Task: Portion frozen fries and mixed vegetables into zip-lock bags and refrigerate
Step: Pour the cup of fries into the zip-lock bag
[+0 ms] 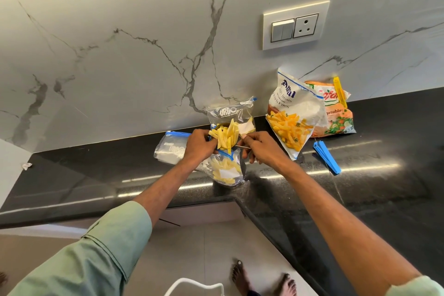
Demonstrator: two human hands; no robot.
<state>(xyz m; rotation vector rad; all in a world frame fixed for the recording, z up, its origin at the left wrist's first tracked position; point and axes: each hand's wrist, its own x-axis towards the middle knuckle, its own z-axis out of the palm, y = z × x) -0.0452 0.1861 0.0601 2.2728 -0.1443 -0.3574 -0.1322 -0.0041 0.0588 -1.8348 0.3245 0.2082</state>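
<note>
My left hand (199, 144) grips the blue-zipped mouth of a clear zip-lock bag (225, 170) that stands on the black counter and holds fries. My right hand (260, 149) pinches the thin metal handle of a small dark scoop (222, 128), heaped with pale yellow fries (227, 137) and held just over that bag's mouth. Behind it, a second zip-lock bag (231, 112) with fries leans on the wall. The opened white fries packet (294, 113) lies to the right. An orange mixed vegetables packet (336, 113) sits behind it with a yellow clip (340, 91) on it.
Flat unused zip-lock bags (170, 149) lie left of my left hand. A blue bag clip (327, 157) lies on the counter (360, 187) at the right. The marble wall carries a switch and socket plate (295, 25). The counter turns a corner toward me; bare feet (262, 279) stand on the floor below.
</note>
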